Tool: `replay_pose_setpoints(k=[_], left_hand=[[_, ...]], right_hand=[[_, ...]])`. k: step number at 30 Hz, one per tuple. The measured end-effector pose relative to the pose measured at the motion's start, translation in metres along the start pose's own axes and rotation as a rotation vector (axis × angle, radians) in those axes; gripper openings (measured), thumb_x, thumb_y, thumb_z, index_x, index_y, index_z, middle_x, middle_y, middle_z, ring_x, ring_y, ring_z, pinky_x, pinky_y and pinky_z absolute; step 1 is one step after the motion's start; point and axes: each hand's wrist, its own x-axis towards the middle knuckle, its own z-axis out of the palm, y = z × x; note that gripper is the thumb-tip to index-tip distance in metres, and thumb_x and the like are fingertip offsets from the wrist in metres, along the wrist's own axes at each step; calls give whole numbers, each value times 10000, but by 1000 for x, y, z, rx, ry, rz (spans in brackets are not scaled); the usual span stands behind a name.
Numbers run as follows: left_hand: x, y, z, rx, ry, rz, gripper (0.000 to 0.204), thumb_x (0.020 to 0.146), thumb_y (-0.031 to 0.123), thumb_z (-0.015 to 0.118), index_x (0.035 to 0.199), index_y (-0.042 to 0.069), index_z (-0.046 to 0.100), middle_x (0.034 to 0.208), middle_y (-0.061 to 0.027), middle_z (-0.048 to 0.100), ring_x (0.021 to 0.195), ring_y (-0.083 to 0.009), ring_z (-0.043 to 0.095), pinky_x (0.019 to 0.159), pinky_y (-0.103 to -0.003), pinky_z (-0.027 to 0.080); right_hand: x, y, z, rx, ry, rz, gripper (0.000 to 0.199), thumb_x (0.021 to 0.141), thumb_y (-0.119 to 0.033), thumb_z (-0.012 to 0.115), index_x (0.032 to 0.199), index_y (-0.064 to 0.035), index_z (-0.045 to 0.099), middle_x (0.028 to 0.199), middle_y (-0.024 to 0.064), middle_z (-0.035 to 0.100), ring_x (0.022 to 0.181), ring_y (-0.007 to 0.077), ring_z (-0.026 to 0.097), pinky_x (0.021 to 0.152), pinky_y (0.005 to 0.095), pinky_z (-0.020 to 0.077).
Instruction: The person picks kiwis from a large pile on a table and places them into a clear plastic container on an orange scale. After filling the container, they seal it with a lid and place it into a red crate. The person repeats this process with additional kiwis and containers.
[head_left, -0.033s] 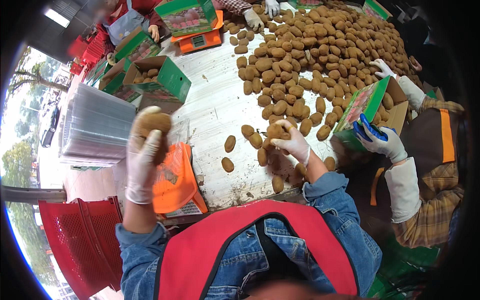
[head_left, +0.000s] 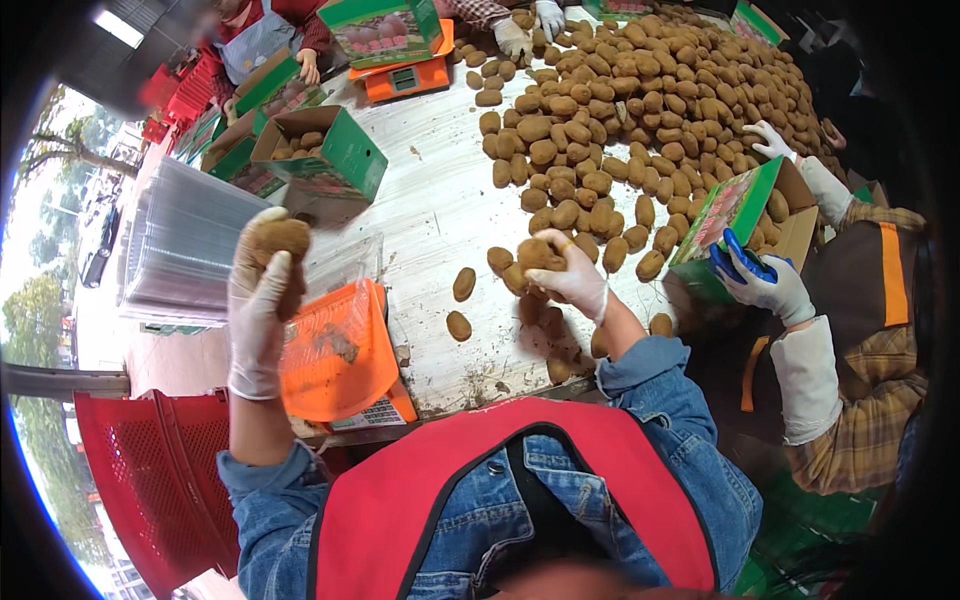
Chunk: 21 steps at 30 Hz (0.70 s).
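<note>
My left hand (head_left: 258, 315), in a white glove, is raised beside the stack of clear plastic trays and closed on brown kiwifruit (head_left: 278, 240); at least one more seems to sit under the top one. My right hand (head_left: 578, 285), gloved too, grips kiwifruit (head_left: 537, 255) above the near edge of the pile; how many is hidden by the fingers. Two loose kiwifruit (head_left: 461, 305) lie on the white table (head_left: 420, 230) between my hands. Below my left hand stands an orange scale (head_left: 340, 370), with clear plastic on top of it.
A large kiwifruit pile (head_left: 640, 100) covers the far right. A stack of clear trays (head_left: 190, 245) and a green box of kiwifruit (head_left: 350, 155) stand left. A co-worker's blue-and-white glove (head_left: 765, 285) touches another green box (head_left: 735, 215). A red crate (head_left: 160, 480) sits lower left.
My left hand has shifted left with its kiwifruit, uncovering more of the orange scale. My right hand has moved slightly left and upward, still gripping kiwifruit.
</note>
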Motion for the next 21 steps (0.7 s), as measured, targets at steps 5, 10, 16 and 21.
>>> replay_pose_setpoints(k=[5, 10, 16, 21], left_hand=[[13, -71, -147, 512, -60, -198, 384, 948, 93, 683, 1328, 116, 632, 1045, -9, 692, 731, -52, 587, 594, -196, 476], [-73, -144, -182, 839, -664, -592, 414, 842, 144, 743, 1227, 8, 675, 1092, -94, 738, 977, -193, 684, 909, -333, 539], [-154, -142, -187, 343, 56, -731, 391, 919, 199, 733, 1257, 52, 603, 868, 17, 614, 686, -88, 583, 614, -252, 470], [-139, -104, -119, 46, 301, -224, 188, 1063, 160, 548, 1216, 64, 600, 805, 32, 531, 664, -45, 468, 587, -196, 403]], right_hand=[[92, -48, 192, -69, -213, -438, 562, 772, -240, 863, 1229, -90, 573, 1052, 90, 670, 968, 227, 669, 909, 350, 547], [98, -15, 324, -751, -436, -527, 581, 757, -246, 825, 1252, -102, 558, 1286, 204, 566, 1183, 416, 589, 1012, 446, 489], [40, 53, 333, -1153, -762, -380, 767, 764, -250, 840, 1445, -132, 510, 1552, 273, 368, 1248, 453, 579, 1051, 475, 500], [17, 36, 291, -402, -650, -286, 802, 870, -197, 779, 1549, -103, 363, 1428, 139, 505, 1148, 232, 620, 991, 363, 520]])
